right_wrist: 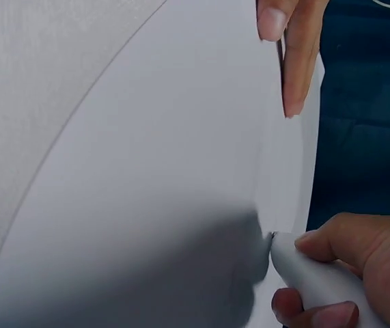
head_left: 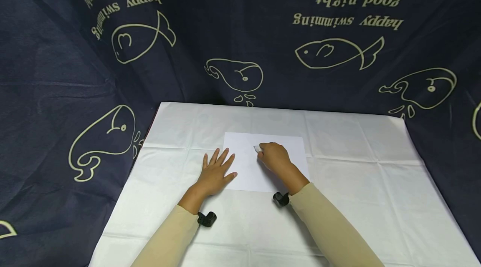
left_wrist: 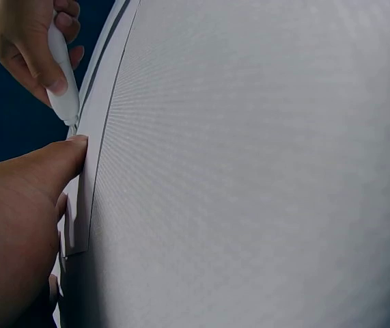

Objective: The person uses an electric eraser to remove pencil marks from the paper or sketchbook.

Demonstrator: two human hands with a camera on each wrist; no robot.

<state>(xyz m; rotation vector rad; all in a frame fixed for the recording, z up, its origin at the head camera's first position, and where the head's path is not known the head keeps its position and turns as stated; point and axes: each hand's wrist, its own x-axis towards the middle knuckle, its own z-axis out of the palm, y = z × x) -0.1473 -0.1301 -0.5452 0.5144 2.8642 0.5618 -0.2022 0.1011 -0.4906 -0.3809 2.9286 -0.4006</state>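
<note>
A sheet of white paper point(head_left: 246, 171) lies flat on the table in front of me. My left hand point(head_left: 215, 176) rests with fingers spread over its left edge, palm down. Over the sheet's upper middle, my right hand point(head_left: 275, 157) grips a thick white pen point(right_wrist: 317, 277), whose body tapers to a thin tip. That tip points left and down, right at the paper's surface. In the left wrist view the right thumb presses along the pen's side point(left_wrist: 59, 55). Most of the barrel's rear is hidden within the right hand.
A white cloth point(head_left: 375, 200) with fold creases covers the table. Behind it and at the left hangs a dark blue curtain point(head_left: 233, 16) printed with fish, whales and lettering. Each wrist carries a small black camera, the left point(head_left: 207, 219) and the right point(head_left: 281, 199).
</note>
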